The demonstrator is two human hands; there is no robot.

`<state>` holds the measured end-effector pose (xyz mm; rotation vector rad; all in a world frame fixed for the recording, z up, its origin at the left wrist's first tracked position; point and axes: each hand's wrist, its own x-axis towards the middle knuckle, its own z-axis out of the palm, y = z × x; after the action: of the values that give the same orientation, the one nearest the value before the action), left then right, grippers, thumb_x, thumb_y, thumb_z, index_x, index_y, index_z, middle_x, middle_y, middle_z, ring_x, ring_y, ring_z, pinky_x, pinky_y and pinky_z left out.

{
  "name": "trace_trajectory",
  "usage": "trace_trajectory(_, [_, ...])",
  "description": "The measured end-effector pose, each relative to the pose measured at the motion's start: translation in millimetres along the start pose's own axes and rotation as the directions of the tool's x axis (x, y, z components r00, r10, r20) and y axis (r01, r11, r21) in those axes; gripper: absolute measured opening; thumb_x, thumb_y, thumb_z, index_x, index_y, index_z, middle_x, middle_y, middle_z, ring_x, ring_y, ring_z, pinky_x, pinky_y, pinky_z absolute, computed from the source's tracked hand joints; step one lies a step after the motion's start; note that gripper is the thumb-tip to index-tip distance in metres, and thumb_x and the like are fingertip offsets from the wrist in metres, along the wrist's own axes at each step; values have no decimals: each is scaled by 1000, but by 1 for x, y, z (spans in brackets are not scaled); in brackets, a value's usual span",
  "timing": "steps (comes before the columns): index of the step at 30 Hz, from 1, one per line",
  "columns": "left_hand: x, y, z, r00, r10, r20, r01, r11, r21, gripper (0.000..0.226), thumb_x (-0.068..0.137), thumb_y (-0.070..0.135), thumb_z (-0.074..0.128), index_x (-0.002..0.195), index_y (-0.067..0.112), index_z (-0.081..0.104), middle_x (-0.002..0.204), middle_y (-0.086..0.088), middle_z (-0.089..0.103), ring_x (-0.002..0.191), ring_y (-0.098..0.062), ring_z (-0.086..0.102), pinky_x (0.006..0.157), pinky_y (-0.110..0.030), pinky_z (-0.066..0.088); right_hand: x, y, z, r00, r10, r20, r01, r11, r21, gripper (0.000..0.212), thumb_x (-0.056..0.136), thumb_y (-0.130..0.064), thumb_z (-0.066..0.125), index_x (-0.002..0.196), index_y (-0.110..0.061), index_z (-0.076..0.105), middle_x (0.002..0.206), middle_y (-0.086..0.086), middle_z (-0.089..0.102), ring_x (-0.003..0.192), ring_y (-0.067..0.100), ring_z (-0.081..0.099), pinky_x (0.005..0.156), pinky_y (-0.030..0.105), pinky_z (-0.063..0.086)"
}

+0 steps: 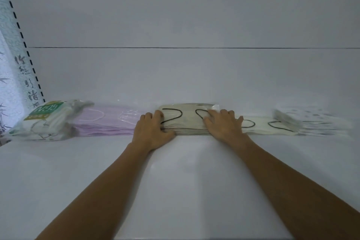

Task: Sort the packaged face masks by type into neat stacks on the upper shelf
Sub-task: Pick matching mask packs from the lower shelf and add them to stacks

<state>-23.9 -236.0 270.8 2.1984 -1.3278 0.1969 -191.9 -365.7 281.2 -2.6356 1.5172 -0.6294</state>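
- Squaring up a cream stack (187,122) of wrapped masks with black ear loops (171,115), which sits midway along the back edge of the shelf (175,181), close to the back wall (175,76).
- Left hand (153,130): clasps the stack's left end, fingers curled over the top, thumb along the front face.
- Right hand (224,124): lies on the stack's right end, fingers spread and lightly bent, pressing down; it appears to grip nothing.
- Step in hand, as judged: tidying this one stack. It goes best with even pressure from both ends, so the slippery wrappers do not fan out, and with front faces flush and parallel to the shelf's back edge.
- Lilac stack (105,121): just left of the cream stack, beside the left hand. A gap here would keep the types apart.
- Cream pack (263,124): just right, lying lower, with the same black loops. It probably belongs on the held stack.
- N95 bag (44,121): back-left corner, touching the lilac stack.
- Patterned stack (311,121): toward the back-right corner, too blurred to read.
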Motion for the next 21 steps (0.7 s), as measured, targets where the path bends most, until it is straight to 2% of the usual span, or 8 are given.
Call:
trace_trajectory(4, [-5,-4,-5,998,10,-62,-11,1000,-3,67,64,60,67,116,22,48,108,-4,52,109,-23,44,86,-29,36,-3,-4,-6,1000,18,1,-18,999,46,46,90,-52,37,118,-24,59,122,10,47,121,29,39,103,52,24])
trace_trajectory(6, [-7,-4,-7,996,7,-86,-7,1000,4,75,55,69,51,115,23,50,106,-4,54,106,-23,45,85,-28,35,-4,-5,-7,999,38,-30,-35,994,106,47,87,-52,43,118,-22,60,120,9,45,118,29,44,103,49,26])
trace_trajectory(8, [-8,-2,-6,994,18,-104,-13,999,51,82,53,71,40,119,23,51,114,-6,54,111,-25,43,91,-31,35,-6,-6,-5,996,55,-76,-43,989,143,48,87,-53,45,121,-22,57,122,8,42,118,27,45,103,49,25])
trace_trajectory(11, [-8,1,-2,990,49,-135,-26,986,166,69,72,55,61,131,22,46,140,-12,35,130,-30,27,104,-36,26,-5,-6,-1,982,51,-180,-34,995,95,50,90,-54,46,132,-27,47,138,9,33,127,28,36,108,54,19])
trace_trajectory(13, [-8,1,-3,978,95,-188,-58,979,194,70,72,46,68,133,21,45,143,-13,31,131,-32,26,104,-39,27,-6,-5,-2,963,13,-270,17,994,109,48,90,-52,49,131,-28,47,142,6,31,130,25,33,111,53,15])
trace_trajectory(15, [-8,0,-5,946,199,-255,-147,967,207,64,64,37,75,121,17,54,127,-13,45,115,-33,43,89,-38,35,-8,-5,-4,949,-63,-309,111,984,139,45,86,-56,53,119,-25,56,131,-1,45,123,20,40,112,48,14])
trace_trajectory(18, [-10,3,-8,914,262,-309,-222,962,160,38,60,25,76,92,13,59,89,-5,56,79,-29,55,68,-28,32,-14,-11,-8,949,-225,-219,255,960,118,55,69,-64,66,102,-23,55,114,-7,51,116,16,42,112,44,12])
trace_trajectory(21, [-14,11,-12,961,218,-169,-194,970,146,18,77,28,64,88,16,56,86,2,63,82,-26,58,66,-27,30,-15,-16,-7,938,-321,-132,328,944,36,59,66,-60,71,107,-22,54,125,-5,43,124,17,33,113,48,9])
